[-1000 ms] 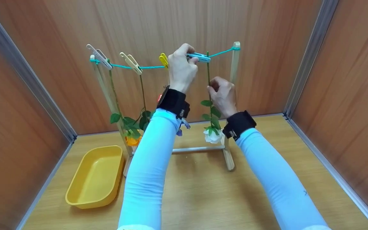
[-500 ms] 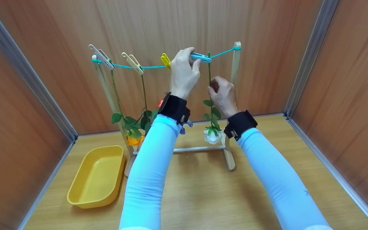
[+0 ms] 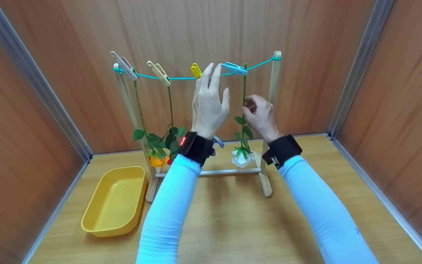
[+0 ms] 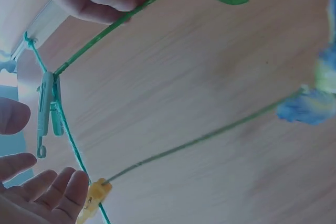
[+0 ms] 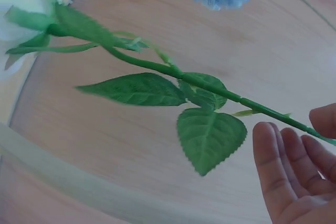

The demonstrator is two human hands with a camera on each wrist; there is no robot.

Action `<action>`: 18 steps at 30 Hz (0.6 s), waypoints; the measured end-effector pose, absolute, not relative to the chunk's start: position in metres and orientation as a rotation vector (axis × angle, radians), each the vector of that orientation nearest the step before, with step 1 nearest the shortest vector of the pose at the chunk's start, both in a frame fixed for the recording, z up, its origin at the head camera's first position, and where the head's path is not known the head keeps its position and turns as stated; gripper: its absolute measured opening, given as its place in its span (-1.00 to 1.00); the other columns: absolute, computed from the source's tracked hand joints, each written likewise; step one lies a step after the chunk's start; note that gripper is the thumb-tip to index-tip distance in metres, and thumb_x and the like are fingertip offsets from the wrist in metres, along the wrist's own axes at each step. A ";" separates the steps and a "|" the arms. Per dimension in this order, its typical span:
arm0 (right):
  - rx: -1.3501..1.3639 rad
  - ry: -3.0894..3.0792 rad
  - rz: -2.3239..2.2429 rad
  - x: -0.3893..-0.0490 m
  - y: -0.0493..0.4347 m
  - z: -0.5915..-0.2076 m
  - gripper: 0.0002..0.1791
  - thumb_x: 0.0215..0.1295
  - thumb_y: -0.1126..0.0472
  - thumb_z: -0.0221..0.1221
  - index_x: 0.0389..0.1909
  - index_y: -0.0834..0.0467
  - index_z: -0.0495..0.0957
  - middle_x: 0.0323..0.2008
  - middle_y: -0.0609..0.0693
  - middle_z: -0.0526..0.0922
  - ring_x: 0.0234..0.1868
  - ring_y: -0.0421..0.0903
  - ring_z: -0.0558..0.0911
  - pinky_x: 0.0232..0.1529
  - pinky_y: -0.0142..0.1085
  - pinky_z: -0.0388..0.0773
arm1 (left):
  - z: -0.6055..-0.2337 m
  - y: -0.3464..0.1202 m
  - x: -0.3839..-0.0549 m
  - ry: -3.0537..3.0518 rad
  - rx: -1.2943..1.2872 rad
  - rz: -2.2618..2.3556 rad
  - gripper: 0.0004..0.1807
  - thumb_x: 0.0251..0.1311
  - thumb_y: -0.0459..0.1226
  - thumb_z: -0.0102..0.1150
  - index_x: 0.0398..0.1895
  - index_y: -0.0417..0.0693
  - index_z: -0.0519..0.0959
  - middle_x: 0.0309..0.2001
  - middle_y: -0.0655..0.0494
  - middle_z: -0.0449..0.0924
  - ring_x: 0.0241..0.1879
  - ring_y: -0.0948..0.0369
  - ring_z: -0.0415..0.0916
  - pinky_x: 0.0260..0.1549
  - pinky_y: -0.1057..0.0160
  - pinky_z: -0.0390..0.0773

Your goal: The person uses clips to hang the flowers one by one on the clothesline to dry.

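Note:
A white artificial rose (image 3: pixel 242 157) hangs head down from the line, its stem clipped by a blue clothespin (image 3: pixel 235 68). My left hand (image 3: pixel 210 102) is beside that clothespin with fingers extended, apart from it and holding nothing. My right hand (image 3: pixel 261 115) is at the rose's stem (image 5: pixel 262 109). In the right wrist view its thumb and fingers are parted around the stem, not pinching it. Nearby, a yellow clothespin (image 4: pixel 94 198) holds the stem of a blue flower (image 4: pixel 310 106), mostly hidden behind the left wrist in the head view.
A wooden stand (image 3: pixel 275 82) carries the turquoise line (image 3: pixel 181 78). Farther left, a grey clothespin (image 3: pixel 125 66) and a cream clothespin (image 3: pixel 159 73) hold more stems, with an orange flower (image 3: pixel 156 160) low down. A yellow tray (image 3: pixel 114 201) sits at front left. Wooden panels surround the table.
My left hand has let go of the blue clothespin, straightened its fingers and drawn down from it. My right hand's thumb and fingers have loosened at the stem.

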State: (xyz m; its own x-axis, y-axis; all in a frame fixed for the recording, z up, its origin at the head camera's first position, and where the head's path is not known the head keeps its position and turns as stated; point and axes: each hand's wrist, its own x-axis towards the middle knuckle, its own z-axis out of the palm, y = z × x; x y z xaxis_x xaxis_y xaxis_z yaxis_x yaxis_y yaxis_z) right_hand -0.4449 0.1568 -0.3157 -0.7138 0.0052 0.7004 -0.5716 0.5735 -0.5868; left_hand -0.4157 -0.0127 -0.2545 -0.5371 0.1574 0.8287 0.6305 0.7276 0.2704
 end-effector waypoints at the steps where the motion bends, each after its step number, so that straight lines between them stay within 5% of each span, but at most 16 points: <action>1: 0.455 -2.128 1.127 -0.443 0.157 -0.318 -0.73 0.39 0.38 0.18 0.04 0.43 0.58 -0.09 0.33 0.67 -0.11 0.21 0.70 -0.01 0.02 0.68 | -0.260 -0.014 -0.413 -2.081 -0.595 -0.686 -0.38 0.51 -0.20 0.10 0.53 -0.21 0.27 0.54 -0.15 0.22 0.45 -0.02 0.26 0.42 0.19 0.33; 8: 0.499 -2.001 1.106 -0.419 0.160 -0.342 -0.71 0.42 0.35 0.17 0.08 0.40 0.58 -0.07 0.28 0.65 -0.09 0.15 0.69 -0.04 -0.02 0.70 | -0.300 -0.025 -0.396 -2.093 -0.635 -0.643 -0.38 0.53 -0.15 0.09 0.53 -0.23 0.28 0.52 -0.18 0.25 0.44 -0.06 0.28 0.42 0.04 0.35; 18: 0.574 -1.974 0.896 -0.388 0.169 -0.397 -0.51 0.42 0.25 0.24 0.29 0.39 0.50 0.26 0.32 0.56 0.28 0.24 0.56 0.29 0.10 0.51 | -0.361 -0.051 -0.374 -2.106 -0.659 -0.635 -0.32 0.50 -0.12 0.12 0.53 -0.30 0.25 0.53 -0.27 0.21 0.49 -0.15 0.21 0.46 -0.14 0.25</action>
